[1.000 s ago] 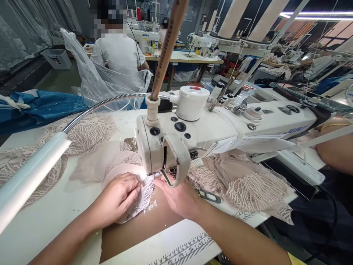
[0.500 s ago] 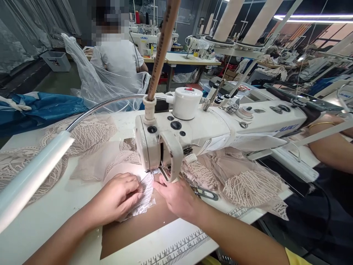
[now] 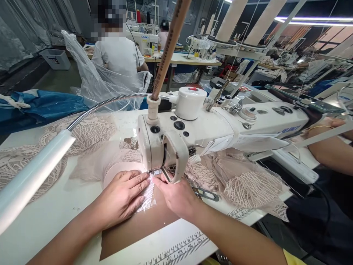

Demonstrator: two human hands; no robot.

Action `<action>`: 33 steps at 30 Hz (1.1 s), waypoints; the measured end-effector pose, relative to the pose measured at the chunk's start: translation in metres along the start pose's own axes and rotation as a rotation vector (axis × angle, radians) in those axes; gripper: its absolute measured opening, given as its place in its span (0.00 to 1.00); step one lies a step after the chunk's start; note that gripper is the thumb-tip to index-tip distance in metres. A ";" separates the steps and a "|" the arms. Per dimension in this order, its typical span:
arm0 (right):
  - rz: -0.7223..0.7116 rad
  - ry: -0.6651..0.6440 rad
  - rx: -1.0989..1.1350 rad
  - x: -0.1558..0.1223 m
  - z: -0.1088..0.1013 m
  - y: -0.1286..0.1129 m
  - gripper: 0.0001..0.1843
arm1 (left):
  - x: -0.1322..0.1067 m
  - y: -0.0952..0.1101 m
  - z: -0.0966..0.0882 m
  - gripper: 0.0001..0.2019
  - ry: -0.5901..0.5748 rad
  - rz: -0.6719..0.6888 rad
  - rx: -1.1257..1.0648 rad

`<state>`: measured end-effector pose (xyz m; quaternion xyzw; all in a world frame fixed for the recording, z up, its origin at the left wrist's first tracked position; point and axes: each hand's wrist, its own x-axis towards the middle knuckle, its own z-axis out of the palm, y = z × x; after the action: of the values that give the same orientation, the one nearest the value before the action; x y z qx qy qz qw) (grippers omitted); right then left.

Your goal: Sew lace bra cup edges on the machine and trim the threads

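Under the head of a white sewing machine point(image 3: 152, 149) lies a piece of pale lace fabric point(image 3: 148, 198), brightly lit near the presser foot point(image 3: 157, 172). My left hand point(image 3: 124, 198) rests on it from the left, fingers stretched out and lying flat, their tips close to the foot. On the other side, my right hand point(image 3: 179, 195) has its fingers curled, with thumb and forefinger at the fabric's right edge; the other fingertips are partly hidden behind the machine's guard. A smooth beige piece point(image 3: 114, 172) shows behind my left hand.
Lace pieces point(image 3: 79, 132) lie at the left, and more lace point(image 3: 248, 184) is bunched at the right. A lamp tube point(image 3: 35, 180) crosses the left side. A printed ruler scale point(image 3: 182, 250) runs along the front edge. A person in white point(image 3: 117, 59) sits beyond; another person's arm point(image 3: 331, 147) is at right.
My left hand has slid forward and right towards the presser foot, its fingers straightening over the lace. The right hand stays close by the foot, nearly unmoved. The view has shifted slightly.
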<state>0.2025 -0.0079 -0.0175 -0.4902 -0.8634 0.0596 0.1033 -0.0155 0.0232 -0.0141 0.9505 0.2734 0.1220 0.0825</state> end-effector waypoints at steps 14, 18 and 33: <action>-0.228 -0.122 0.099 -0.008 -0.010 0.012 0.27 | -0.010 -0.002 0.001 0.16 -0.009 0.010 -0.102; -0.256 -0.137 0.126 -0.010 -0.011 0.012 0.26 | -0.009 0.002 0.004 0.12 -0.010 -0.026 -0.150; -0.262 -0.141 0.128 -0.010 -0.008 0.014 0.24 | -0.002 0.007 -0.003 0.15 -0.066 -0.234 -0.436</action>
<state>0.2208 -0.0094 -0.0142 -0.3605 -0.9195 0.1347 0.0805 -0.0149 0.0165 -0.0101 0.8755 0.3462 0.1366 0.3082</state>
